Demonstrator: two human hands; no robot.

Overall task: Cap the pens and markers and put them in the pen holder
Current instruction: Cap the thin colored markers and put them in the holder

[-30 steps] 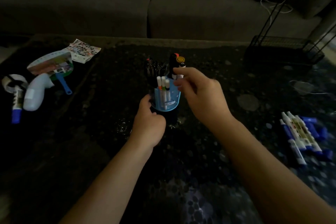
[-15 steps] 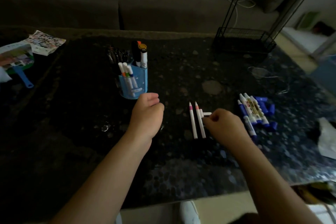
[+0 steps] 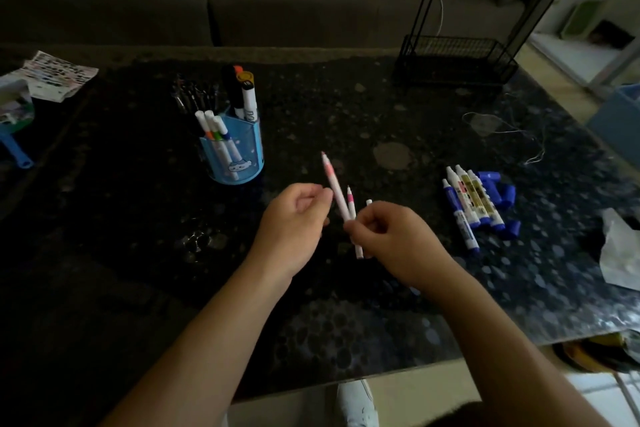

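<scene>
Head view: nearest the camera, both forearms reach over the dark speckled tabletop (image 3: 346, 322). The right hand (image 3: 391, 243) is closed, pinching the lower end of an uncapped pink-tipped pen (image 3: 334, 189) that slants up and left, tip bare. The left hand (image 3: 294, 215) is loosely curled just beside the barrel; whether it holds a cap, I cannot tell. A second pink pen (image 3: 354, 222) lies on the tabletop under the hands, with a small white piece (image 3: 369, 202), perhaps a cap, just beside it.

The step in hand looks like capping this pen; next a cap must be lined up with the tip and pressed on.

To the right lie the blue markers (image 3: 471, 208) and their loose blue caps (image 3: 498, 194). Farther left stands the blue pen holder (image 3: 239, 156), already carrying several pens.
</scene>
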